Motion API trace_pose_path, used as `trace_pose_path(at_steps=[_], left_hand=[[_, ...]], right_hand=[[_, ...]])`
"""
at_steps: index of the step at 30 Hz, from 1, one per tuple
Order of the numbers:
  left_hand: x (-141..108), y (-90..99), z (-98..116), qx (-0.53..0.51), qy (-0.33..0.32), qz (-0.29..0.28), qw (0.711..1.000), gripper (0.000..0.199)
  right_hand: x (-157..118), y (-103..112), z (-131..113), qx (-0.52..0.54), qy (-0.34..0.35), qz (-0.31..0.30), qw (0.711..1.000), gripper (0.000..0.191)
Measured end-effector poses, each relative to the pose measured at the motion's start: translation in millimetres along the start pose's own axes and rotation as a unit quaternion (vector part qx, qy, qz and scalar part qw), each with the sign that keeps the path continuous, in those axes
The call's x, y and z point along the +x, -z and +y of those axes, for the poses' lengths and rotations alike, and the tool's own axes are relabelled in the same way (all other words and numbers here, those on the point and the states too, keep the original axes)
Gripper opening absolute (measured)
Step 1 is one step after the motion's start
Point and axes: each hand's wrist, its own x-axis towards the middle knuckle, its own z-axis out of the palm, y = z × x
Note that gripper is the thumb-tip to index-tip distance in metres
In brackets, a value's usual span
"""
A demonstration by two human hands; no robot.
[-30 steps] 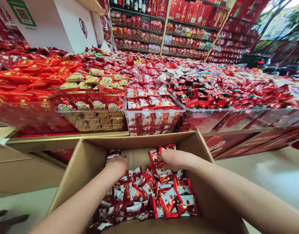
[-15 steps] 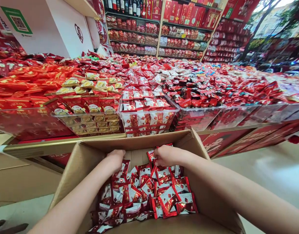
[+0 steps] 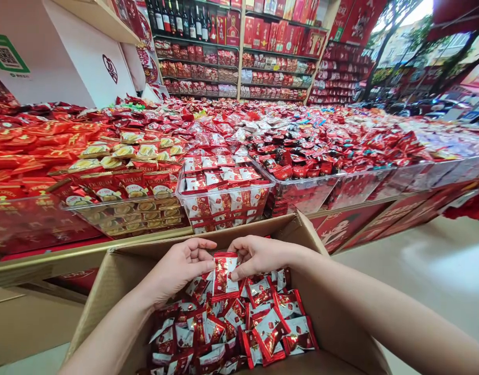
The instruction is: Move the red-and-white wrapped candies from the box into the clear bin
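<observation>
A red and white candy packet (image 3: 225, 277) is held upright over the loose packets (image 3: 211, 333) in an open cardboard box (image 3: 329, 307). My right hand (image 3: 255, 255) pinches its right side, thumb on the front face. At its left edge, my left hand (image 3: 184, 268) touches the packet with the thumb tip, the fingers curled behind; whether it grips the packet is hard to tell. Just beyond the box stands a clear bin (image 3: 227, 200) with similar packets stacked in rows.
Gold durian packets (image 3: 133, 187) fill the bin to the left, dark red ones (image 3: 302, 161) the bin to the right. A white stand (image 3: 78, 52) rises at the back left. Stocked shelves (image 3: 239, 57) line the back.
Both hands have come up and together from inside the box, and a packet is now held between them. The view has shifted slightly.
</observation>
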Motion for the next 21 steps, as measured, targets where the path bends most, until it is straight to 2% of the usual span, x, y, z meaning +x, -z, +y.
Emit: trace_pose_path(at_steps=[3, 7, 9, 12, 15, 18, 21], left_hand=[[-2, 4.0, 5, -0.014, 0.001, 0.015, 1.0, 0.031], [-6, 10.3, 8, -0.032, 0.0, 0.037, 0.999, 0.031], [-7, 12.2, 9, -0.038, 0.003, 0.037, 0.999, 0.033], [-7, 12.9, 9, -0.033, 0.01, 0.028, 0.999, 0.034], [-8, 11.6, 10, -0.037, 0.016, 0.028, 0.999, 0.035], [-8, 7.4, 12, -0.05, 0.018, 0.032, 0.998, 0.034], [-7, 0.1, 11, -0.055, 0.012, 0.042, 0.998, 0.032]], right_hand=[[-2, 0, -2, 0.015, -0.002, 0.014, 1.0, 0.033], [-4, 3, -2, -0.036, -0.017, 0.042, 0.998, 0.034], [-6, 6, -2, -0.08, -0.031, 0.022, 0.996, 0.035], [-10, 10, -3, -0.152, -0.051, -0.048, 0.986, 0.037], [-12, 11, -7, -0.194, -0.045, -0.045, 0.979, 0.043], [-12, 10, -12, -0.09, 0.005, -0.029, 0.995, 0.045], [-10, 8, -14, 0.044, 0.038, -0.009, 0.998, 0.035]])
